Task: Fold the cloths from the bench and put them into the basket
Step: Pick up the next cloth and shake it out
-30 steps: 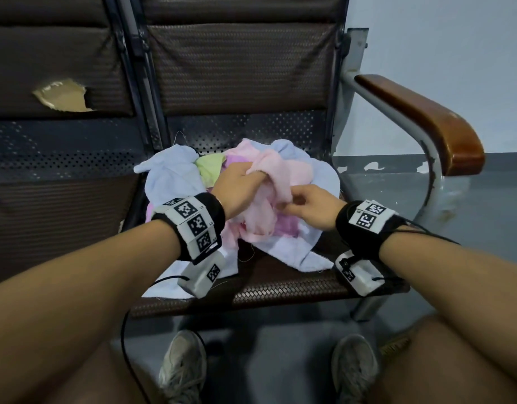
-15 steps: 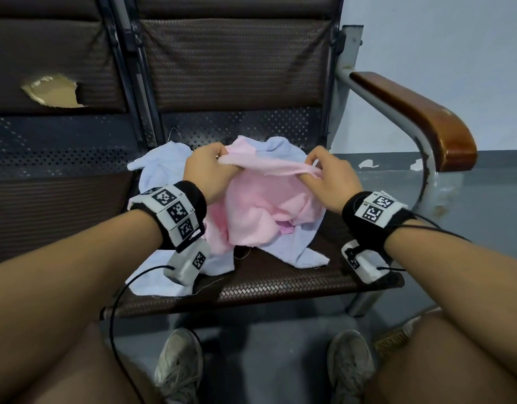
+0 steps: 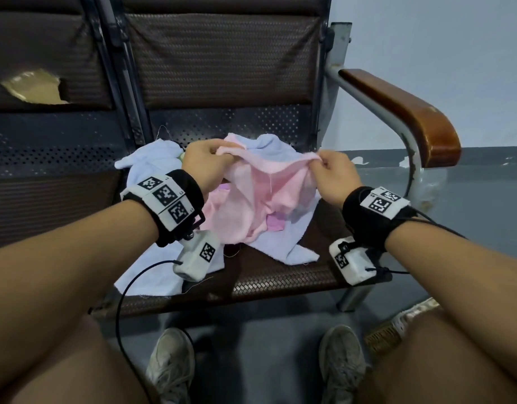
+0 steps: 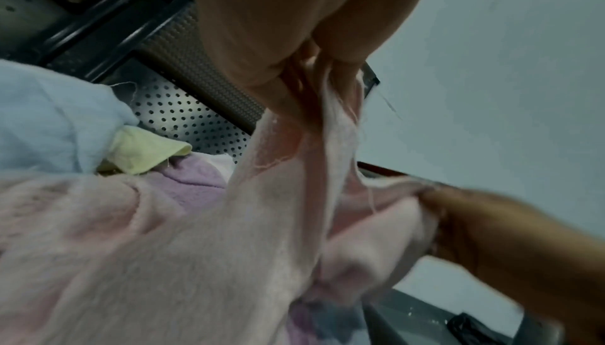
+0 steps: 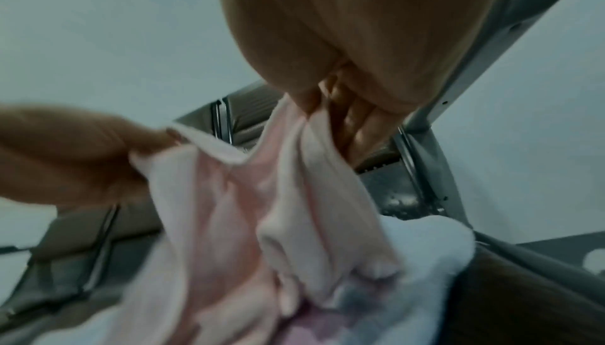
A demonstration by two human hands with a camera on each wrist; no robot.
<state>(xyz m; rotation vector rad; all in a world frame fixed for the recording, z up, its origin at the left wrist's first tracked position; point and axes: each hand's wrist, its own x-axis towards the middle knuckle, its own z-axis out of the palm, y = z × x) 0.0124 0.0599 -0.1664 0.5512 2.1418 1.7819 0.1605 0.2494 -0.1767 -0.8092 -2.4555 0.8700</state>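
Note:
A pink cloth point(image 3: 257, 196) hangs between both hands above the bench seat point(image 3: 269, 275). My left hand point(image 3: 206, 158) pinches its upper left edge, and my right hand point(image 3: 324, 164) pinches the upper right edge. The top edge sags between them. In the left wrist view the pink cloth point(image 4: 203, 247) drapes from the left hand point(image 4: 314, 86), with the right hand point(image 4: 484, 229) low at the right. The right wrist view shows the pink cloth point(image 5: 249, 208) held by the right hand point(image 5: 327, 107). Under it lie a light blue cloth point(image 3: 283, 243), a purple cloth point(image 3: 273, 223) and a yellow cloth point(image 4: 144, 151). No basket is in view.
The bench's woven backrest point(image 3: 222, 59) rises behind the pile. A wooden armrest point(image 3: 403, 112) on a metal frame stands at the right. The neighbouring seat's back has a torn hole point(image 3: 32, 86). My knees and shoes point(image 3: 169, 368) are in front of the bench.
Both hands took the pink cloth out of the bunched pile, lifted it and drew apart, so it now hangs spread between them. The right hand moved further right.

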